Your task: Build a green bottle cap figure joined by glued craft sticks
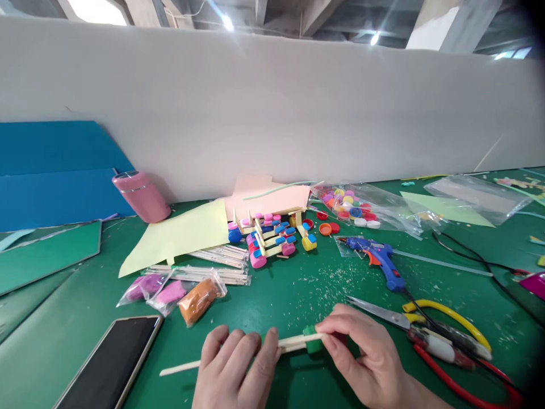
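Observation:
My left hand (235, 363) is curled over pale wooden sticks (183, 367) lying across the green table near its front edge, pressing them down. My right hand (361, 355) pinches the sticks' right end, where a small green cap or block (312, 339) sits on them. Both hands are closed on this stick piece. Behind them stand several finished stick-and-cap models (268, 236) with pink, blue and yellow caps.
A phone (111, 363) lies at front left. Bags of clay (187, 295) and packs of sticks (217, 267) are left of centre. A blue glue gun (381, 262), scissors (378, 312) and pliers (447, 341) lie right. A bag of caps (361, 207), paper sheets (183, 233) and a pink tumbler (141, 196) sit behind.

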Demonstrator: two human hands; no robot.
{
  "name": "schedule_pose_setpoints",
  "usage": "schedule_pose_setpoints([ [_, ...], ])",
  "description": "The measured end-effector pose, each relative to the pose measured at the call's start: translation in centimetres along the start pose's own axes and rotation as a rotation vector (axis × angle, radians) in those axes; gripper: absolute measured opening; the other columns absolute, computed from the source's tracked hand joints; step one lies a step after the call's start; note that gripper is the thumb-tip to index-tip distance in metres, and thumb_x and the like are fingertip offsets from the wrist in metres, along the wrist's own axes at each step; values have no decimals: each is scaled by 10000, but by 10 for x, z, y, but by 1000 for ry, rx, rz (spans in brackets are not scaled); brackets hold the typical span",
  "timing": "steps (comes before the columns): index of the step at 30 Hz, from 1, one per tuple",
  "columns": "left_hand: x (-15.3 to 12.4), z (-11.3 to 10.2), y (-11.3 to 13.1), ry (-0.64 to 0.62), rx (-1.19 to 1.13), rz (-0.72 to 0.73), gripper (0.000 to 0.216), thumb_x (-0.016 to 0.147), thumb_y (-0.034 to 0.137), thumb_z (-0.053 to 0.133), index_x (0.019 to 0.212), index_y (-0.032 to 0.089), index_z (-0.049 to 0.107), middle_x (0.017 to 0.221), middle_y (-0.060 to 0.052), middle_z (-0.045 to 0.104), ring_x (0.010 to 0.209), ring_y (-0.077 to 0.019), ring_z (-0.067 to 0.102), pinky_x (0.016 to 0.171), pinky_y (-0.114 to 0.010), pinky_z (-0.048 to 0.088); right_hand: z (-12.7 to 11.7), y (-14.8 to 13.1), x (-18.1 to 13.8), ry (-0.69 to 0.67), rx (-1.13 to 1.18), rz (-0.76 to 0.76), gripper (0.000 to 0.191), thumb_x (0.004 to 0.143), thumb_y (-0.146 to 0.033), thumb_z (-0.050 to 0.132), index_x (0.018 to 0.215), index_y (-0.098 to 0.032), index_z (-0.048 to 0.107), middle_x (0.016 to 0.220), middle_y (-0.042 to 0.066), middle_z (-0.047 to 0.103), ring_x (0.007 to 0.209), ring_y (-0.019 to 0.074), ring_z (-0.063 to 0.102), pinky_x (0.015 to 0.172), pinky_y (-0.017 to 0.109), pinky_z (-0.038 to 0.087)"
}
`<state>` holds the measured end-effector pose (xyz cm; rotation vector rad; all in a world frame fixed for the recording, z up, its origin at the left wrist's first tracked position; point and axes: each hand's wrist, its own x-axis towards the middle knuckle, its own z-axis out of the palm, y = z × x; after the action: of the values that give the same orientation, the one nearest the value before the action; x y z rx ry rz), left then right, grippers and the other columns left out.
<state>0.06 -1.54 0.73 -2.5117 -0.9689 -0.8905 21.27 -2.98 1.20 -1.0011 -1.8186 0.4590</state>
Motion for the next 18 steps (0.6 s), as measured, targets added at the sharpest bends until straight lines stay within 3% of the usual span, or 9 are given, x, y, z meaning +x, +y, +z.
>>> schedule_pose_setpoints([
  [4, 3, 2, 0, 32, -32, 21, 143, 830, 121, 502, 961, 143, 555, 593, -9, 614, 509, -128, 541, 626, -319, 403, 0, -3, 1, 7, 15, 9, 169, 773, -85, 495, 856, -224, 545, 628, 3, 549, 536, 131, 508, 493, 235, 438],
  [8, -2, 13, 3, 145, -74, -18, 149, 842, 140, 466, 954, 164, 561, 543, 5, 560, 463, -129, 489, 542, -304, 402, 0, -5, -1, -12, 25, 27, 176, 789, -104, 484, 877, -251, 525, 645, 9, 566, 543, 145, 524, 501, 254, 456],
  [13, -6, 22, 4, 150, -122, -34, 161, 831, 130, 473, 962, 158, 563, 535, 3, 539, 460, -133, 466, 496, -294, 384, 3, 0, -6, -1, 4, 44, 174, 809, -149, 496, 934, -268, 520, 662, 18, 582, 564, 161, 551, 528, 269, 474],
  [18, -1, 12, -4, 138, -122, -37, 167, 829, 108, 472, 963, 136, 568, 558, -5, 537, 480, -137, 475, 499, -290, 392, -1, 3, -2, -78, 22, -3, 258, 773, -182, 535, 1026, -226, 514, 743, 26, 559, 617, 150, 542, 559, 251, 488],
])
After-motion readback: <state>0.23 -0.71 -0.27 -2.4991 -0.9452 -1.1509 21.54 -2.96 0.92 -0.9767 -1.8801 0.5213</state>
